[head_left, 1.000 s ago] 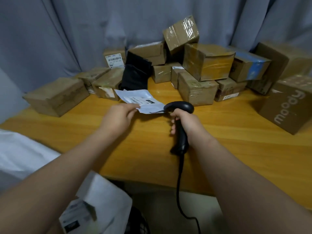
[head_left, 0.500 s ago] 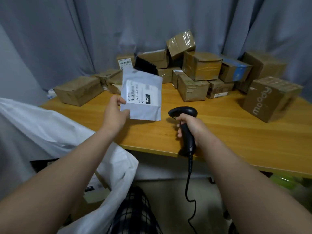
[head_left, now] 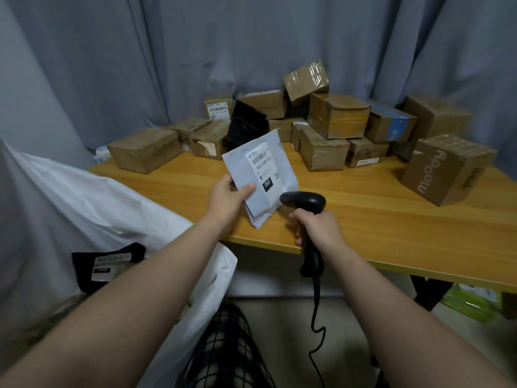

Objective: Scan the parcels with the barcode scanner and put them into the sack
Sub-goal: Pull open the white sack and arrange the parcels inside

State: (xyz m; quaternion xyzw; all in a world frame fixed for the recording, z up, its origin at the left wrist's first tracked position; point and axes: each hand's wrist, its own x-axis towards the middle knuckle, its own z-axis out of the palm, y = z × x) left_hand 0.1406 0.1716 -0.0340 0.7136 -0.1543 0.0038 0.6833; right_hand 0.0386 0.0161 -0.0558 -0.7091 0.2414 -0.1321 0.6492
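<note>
The left hand (head_left: 226, 198) pinches a grey mailer parcel (head_left: 260, 175) by its lower left side, thumb on the front and fingers curled behind. It holds the parcel tilted in the air above the near edge of the table (head_left: 391, 219). The parcel's white label (head_left: 264, 170) carries a barcode, a line starting "060-058" (the rest is too blurred to read) and a black patch reading "060".

The right hand (head_left: 321, 228) has its fingers wrapped round the handle of the black barcode scanner (head_left: 303, 201). The scanner's head sits just beside the parcel's lower right edge.

The white sack (head_left: 98, 197) hangs open off the table's left edge. A black parcel (head_left: 106, 266) with a white label lies inside it.

Cardboard boxes (head_left: 335, 119) are piled along the far edge. One box (head_left: 444, 169) near the right edge is printed "moody".
</note>
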